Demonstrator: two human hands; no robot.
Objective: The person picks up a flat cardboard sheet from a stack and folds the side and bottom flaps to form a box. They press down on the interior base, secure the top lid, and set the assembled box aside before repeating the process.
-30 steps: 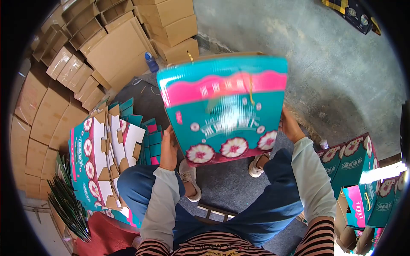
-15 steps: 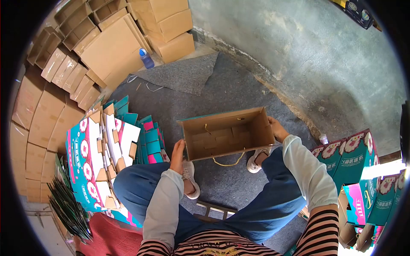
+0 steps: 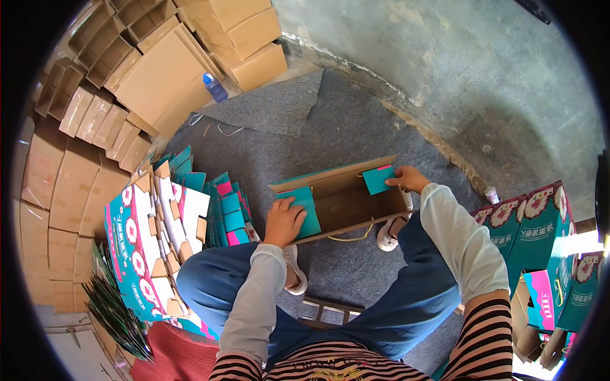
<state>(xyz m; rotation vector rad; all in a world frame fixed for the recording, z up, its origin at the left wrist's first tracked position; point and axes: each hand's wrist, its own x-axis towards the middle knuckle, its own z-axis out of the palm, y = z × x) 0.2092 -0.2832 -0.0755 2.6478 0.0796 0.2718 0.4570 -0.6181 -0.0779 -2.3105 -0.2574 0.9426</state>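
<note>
An open carton (image 3: 343, 197) sits on the grey floor mat (image 3: 343, 127) between the two hands, just beyond the person's knees. Its long axis runs from one hand to the other, rising slightly toward the right, and its brown inside faces up at the camera. The left hand (image 3: 284, 221) lies flat, fingers spread, pressing the teal end flap (image 3: 298, 206) inward. The right hand (image 3: 406, 179) pinches the smaller teal flap (image 3: 378, 180) at the opposite end. Left of the left hand leans a stack of flat printed cartons (image 3: 159, 235); finished teal boxes (image 3: 540, 228) stand right of the right hand.
</note>
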